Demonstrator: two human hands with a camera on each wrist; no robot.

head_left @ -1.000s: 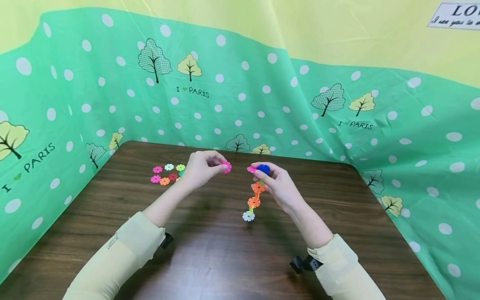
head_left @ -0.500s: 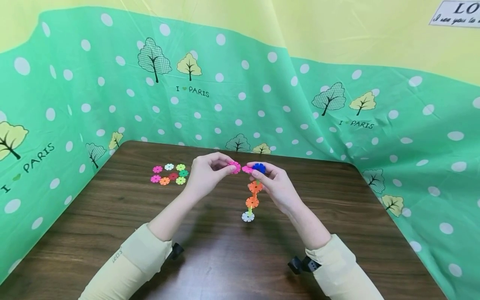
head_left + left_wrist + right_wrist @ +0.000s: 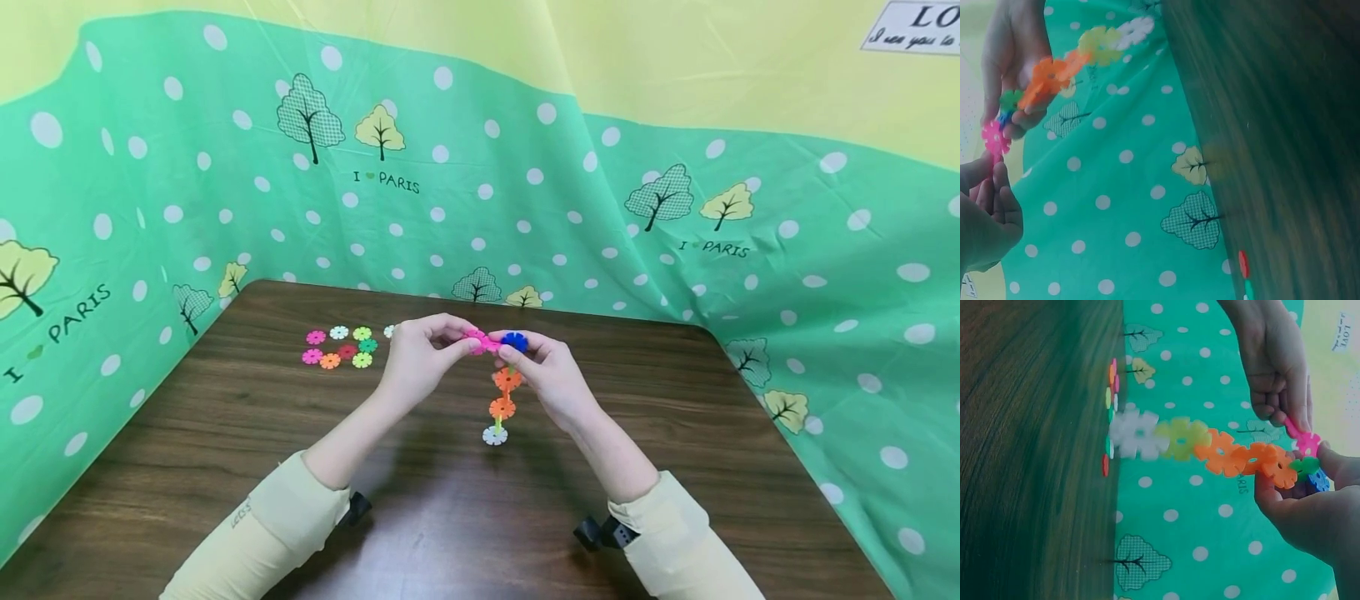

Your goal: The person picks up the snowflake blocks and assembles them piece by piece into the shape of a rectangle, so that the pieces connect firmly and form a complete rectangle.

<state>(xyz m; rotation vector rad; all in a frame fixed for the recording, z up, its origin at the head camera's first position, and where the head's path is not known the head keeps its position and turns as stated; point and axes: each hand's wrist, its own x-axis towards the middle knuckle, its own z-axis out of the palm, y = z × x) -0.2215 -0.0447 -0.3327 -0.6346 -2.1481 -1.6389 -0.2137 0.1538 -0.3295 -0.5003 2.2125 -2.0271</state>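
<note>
My left hand [image 3: 423, 354] pinches a pink snowflake disc [image 3: 1292, 427] between thumb and fingers. Its edge meets a second pink disc [image 3: 1307, 445] at the end of a chain of notched plastic discs. My right hand [image 3: 557, 379] holds that chain near its top, by the blue disc [image 3: 514, 342]. Below the blue one come a green disc [image 3: 1305, 465], several orange discs [image 3: 507, 379], a yellow-green disc [image 3: 1183, 439] and a white disc [image 3: 495, 436] at the bottom. The chain hangs above the table. Fingers partly cover the pink discs, so how deeply their slots engage cannot be seen.
Loose discs in several colours, such as a red disc [image 3: 347, 352] and an orange disc [image 3: 330, 361], lie on the dark wooden table [image 3: 225, 467] left of my hands. A green dotted curtain [image 3: 480, 192] stands behind the table's far edge.
My left hand has moved right with its pink disc, closing the gap to the chain's pink disc until they meet. My right hand has shifted slightly left.
</note>
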